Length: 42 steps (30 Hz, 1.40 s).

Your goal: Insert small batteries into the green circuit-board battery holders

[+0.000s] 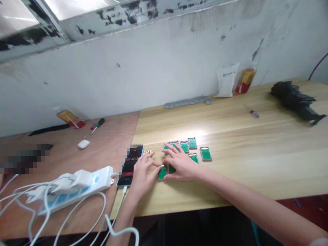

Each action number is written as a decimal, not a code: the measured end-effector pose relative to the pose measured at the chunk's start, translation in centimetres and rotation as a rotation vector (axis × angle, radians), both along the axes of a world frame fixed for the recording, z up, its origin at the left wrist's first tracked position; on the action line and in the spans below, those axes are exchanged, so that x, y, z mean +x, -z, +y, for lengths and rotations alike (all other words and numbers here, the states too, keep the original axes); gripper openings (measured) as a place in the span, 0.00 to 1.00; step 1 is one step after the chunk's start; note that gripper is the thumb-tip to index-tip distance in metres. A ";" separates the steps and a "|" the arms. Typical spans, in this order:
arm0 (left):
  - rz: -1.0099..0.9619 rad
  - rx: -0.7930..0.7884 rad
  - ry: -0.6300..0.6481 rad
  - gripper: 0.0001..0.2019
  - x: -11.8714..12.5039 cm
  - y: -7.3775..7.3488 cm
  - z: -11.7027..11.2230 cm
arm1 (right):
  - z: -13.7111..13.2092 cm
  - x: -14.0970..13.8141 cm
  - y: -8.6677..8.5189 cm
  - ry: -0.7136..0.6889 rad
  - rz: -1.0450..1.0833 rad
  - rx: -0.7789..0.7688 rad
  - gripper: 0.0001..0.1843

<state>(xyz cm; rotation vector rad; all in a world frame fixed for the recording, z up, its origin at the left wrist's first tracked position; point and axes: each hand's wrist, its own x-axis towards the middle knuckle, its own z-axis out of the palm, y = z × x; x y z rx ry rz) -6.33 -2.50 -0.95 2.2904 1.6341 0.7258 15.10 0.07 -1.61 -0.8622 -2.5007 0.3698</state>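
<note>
Several small green circuit boards in metal frames lie on the light wooden table (230, 136), among them one (205, 153) to the right and a back row (192, 142). My right hand (179, 164) lies over a green board (171, 168), fingers spread and flat. My left hand (143, 174) pinches a small gold part against a green board (162, 173) between the two hands. A few small gold parts (147, 151) lie beside the phone.
A phone (131, 163) showing a timer lies left of my hands, plugged in. A white power strip (74, 186) with cables sits further left. A row of grey pieces (188, 101), a white bag (227, 80), a screwdriver (97, 125) and a black bundle (294, 97) lie farther back.
</note>
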 end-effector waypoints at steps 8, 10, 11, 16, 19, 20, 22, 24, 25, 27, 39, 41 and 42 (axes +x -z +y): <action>0.105 -0.023 0.001 0.05 0.3 -0.4 0.7 | 0.2 -0.1 0.6 0.010 -0.002 0.014 0.26; 0.132 0.010 -0.006 0.05 0.5 -0.5 0.6 | 0.1 -0.1 0.6 0.021 -0.006 0.029 0.27; 0.137 0.031 -0.009 0.05 0.4 -0.5 0.5 | 0.1 0.0 0.4 0.024 -0.005 0.036 0.28; 0.167 0.188 -0.097 0.10 -1.2 -0.5 0.5 | 1.6 2.8 -0.8 0.087 0.040 0.008 0.32; 0.240 0.227 -0.149 0.09 -2.3 -0.8 0.8 | 3.9 6.2 -1.1 0.251 0.080 0.002 0.24; 0.268 0.228 -0.159 0.09 -2.5 -0.8 1.0 | 4.8 7.4 -1.0 0.295 0.085 0.001 0.21; 0.320 0.229 -0.174 0.09 -2.4 -0.9 1.4 | 6.2 9.5 -0.4 0.309 0.050 -0.053 0.22; 0.373 0.233 -0.182 0.08 -2.1 -0.8 2.0 | 7.1 11.1 0.2 0.303 0.028 -0.140 0.24; 0.400 0.237 -0.181 0.08 -1.8 -0.8 2.4 | 7.3 11.7 0.5 0.307 0.018 -0.180 0.24; 0.446 0.247 -0.176 0.09 -1.5 -0.7 3.0 | 7.4 12.4 1.0 0.316 0.005 -0.228 0.22; 0.475 0.200 -0.197 0.10 -2.0 -1.1 5.0 | 6.3 9.1 0.8 0.278 -0.003 -0.190 0.20; 0.497 0.194 -0.182 0.11 -1.7 -1.1 5.1 | 6.1 8.9 0.7 0.270 0.003 -0.156 0.22; 0.502 0.194 -0.168 0.11 -1.5 -1.1 5.2 | 6.0 8.9 0.6 0.270 0.010 -0.143 0.23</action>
